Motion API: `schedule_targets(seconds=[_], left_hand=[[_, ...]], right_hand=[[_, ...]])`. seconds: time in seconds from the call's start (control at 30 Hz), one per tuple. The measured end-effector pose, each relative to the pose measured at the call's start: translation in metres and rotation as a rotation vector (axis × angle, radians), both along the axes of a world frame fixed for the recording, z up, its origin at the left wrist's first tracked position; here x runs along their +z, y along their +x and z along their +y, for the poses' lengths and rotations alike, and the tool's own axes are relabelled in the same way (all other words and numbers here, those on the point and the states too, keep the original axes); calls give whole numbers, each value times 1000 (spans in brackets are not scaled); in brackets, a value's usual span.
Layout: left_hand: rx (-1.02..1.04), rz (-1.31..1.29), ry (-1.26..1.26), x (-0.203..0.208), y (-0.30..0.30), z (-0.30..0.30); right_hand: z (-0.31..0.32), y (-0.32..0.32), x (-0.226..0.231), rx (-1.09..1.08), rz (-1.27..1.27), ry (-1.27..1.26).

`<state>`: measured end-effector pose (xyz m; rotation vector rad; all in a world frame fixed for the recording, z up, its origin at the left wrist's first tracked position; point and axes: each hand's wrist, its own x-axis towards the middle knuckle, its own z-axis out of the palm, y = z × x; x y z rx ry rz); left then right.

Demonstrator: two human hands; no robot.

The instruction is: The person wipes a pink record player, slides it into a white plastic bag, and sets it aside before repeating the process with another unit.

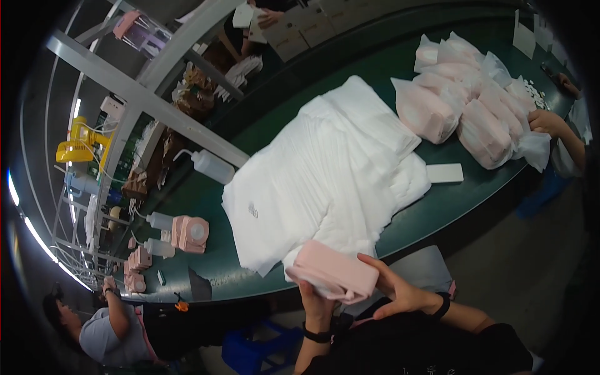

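Note:
A pink box-shaped device (340, 269) with rounded edges and a strap-like strip along its lower side is held above the table's near edge. My left hand (317, 307) grips it from below at its left end; the palm side is partly hidden behind it. My right hand (403, 292) is curved around the right end, fingertips on its upper edge and thumb below. Right behind the device spreads a large stack of white soft bags or sheets (312, 181), fanned out in layers. The device overlaps the nearest corner of that stack.
Wrapped pink devices (484, 128) pile up at the right, beside another person's hand (547, 123). A white flat box (445, 173) lies by the stack. Squeeze bottles (212, 167) and bare pink devices (189, 234) stand left, under a metal frame (140, 94). Another person (115, 325) works lower left.

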<state>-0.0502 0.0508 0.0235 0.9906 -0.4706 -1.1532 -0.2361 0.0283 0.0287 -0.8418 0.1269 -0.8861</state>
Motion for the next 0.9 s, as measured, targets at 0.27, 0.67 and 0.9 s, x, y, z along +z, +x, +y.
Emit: schedule_targets(seconds=[0.27, 0.67, 0.9], left_hand=[[-199, -265, -106, -1, -10, -5], [-298, -290, -116, 14, 2, -37], [-335, -304, -164, 10, 11, -37]], right_hand=[[-1, -12, -21, -217, 438, -33], [-40, -15, 23, -497, 774, -803], [-46, -12, 20, -512, 808, -797]])
